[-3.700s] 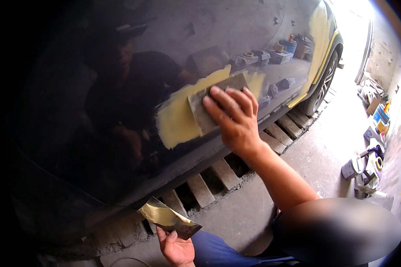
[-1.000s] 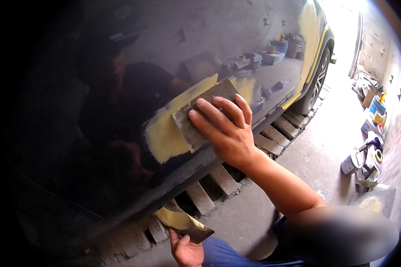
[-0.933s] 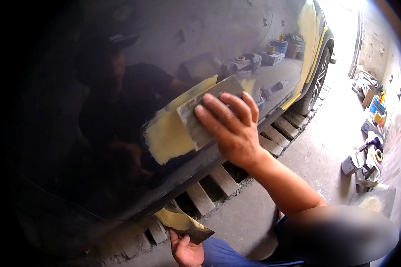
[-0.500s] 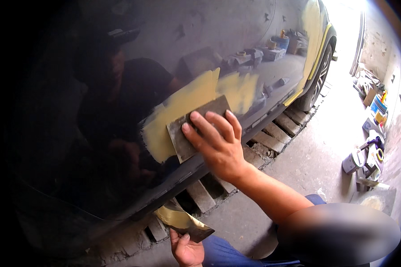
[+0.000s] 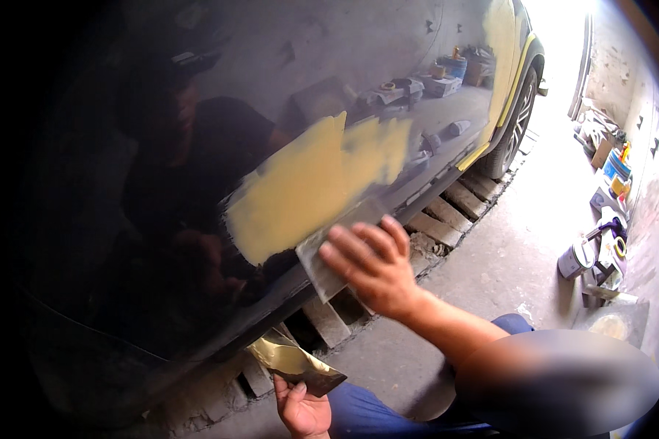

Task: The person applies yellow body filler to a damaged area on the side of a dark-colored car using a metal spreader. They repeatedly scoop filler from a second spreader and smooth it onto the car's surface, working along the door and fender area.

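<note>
A patch of yellow body filler (image 5: 293, 194) covers the lower part of the dark car door (image 5: 161, 278), with an uneven, streaky upper edge. My right hand (image 5: 373, 267) grips a flat grey spreader (image 5: 322, 267), fingers spread over its face. Its upper edge lies along the lower border of the patch, close to the sill; whether it touches the panel I cannot tell. Low in front, my left hand (image 5: 304, 408) pinches the edge of a second metal spreader (image 5: 318, 382). Soft yellow filler (image 5: 282, 358) is heaped on that one, below the sill.
More yellow filler (image 5: 499, 58) runs down the panel near the car's wheel (image 5: 516, 128). Slatted blocks (image 5: 447, 219) line the floor under the sill. Along the right wall stand a paint can (image 5: 577, 260), a blue tub (image 5: 616, 170) and a stained board (image 5: 611, 325). The glossy door mirrors the surroundings.
My right hand has drawn the spreader down off the patch to the sill, uncovering a smoother yellow surface. The left hand stays nearly in place with its filler; the whole view has shifted slightly.
</note>
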